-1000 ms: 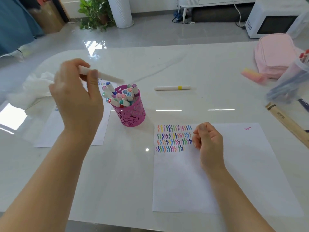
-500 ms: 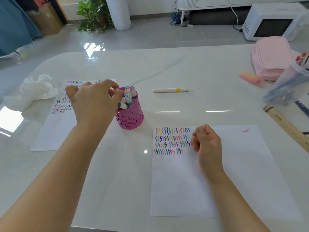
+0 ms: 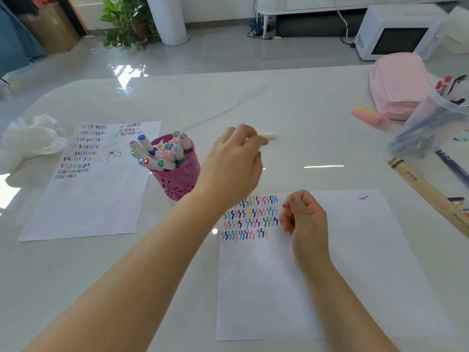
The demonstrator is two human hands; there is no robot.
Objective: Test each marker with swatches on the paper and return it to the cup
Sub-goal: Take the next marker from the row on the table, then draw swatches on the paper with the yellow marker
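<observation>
White table (image 3: 291,102), seen from the head camera. The paper (image 3: 355,262) lies at near right and bears 4 rows of coloured swatches (image 3: 250,218) at its upper left, plus 1 pink squiggle (image 3: 363,198) near its far right corner. A second sheet (image 3: 88,204) at left carries more swatch rows and a small sketch. No writing is legible on either sheet, and the print on the long tan box (image 3: 429,194) at right is too small to read. The pink perforated cup (image 3: 177,184) stands between the 2 sheets, full of capped markers (image 3: 162,153). The left hand (image 3: 233,163) reaches beyond the cup, fingers over a white marker (image 3: 268,135) lying on the table. Blur hides whether they pinch it. The right hand (image 3: 307,219) rests on the paper just beside the swatches, fingers curled in, nothing visible inside.
</observation>
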